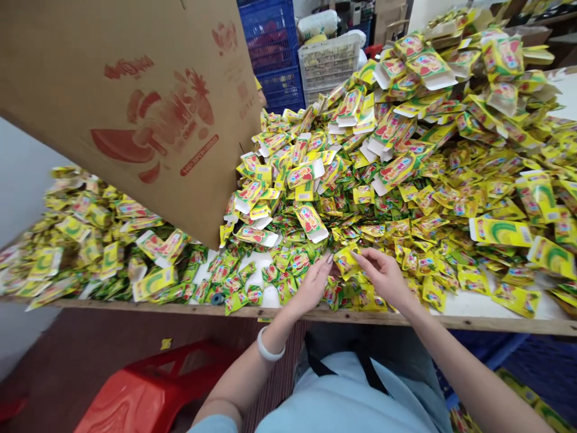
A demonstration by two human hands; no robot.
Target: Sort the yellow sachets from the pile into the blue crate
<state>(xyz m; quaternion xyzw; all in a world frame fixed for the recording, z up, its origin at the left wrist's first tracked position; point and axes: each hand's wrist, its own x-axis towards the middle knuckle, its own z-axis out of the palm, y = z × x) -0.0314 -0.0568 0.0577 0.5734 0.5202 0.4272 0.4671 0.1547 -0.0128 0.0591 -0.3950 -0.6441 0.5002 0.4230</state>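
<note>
Over the front edge of the table, my right hand (pixel 385 276) pinches a small yellow sachet (pixel 346 263) between thumb and fingers. Close to its left side is my left hand (pixel 314 281), with a white band on the wrist. Its fingers are pressed together and curved, and what lies in them, if anything, is hidden. Below and around both hands lie loose green sachets (pixel 297 263) with red fruit prints and loose yellow sachets (pixel 433 288). Just beyond the hands a small green and yellow box (pixel 311 221) with a white end rests on the pile.
A large cardboard carton (pixel 180 108) stands tilted on the left. Heaped open boxes (pixel 392 132) cover the table's back and right. Blue crates (pixel 274 54) and a white crate (pixel 329 63) stand behind. A red stool (pixel 135 391) is at lower left; the table's wooden edge (pixel 496 323) runs in front.
</note>
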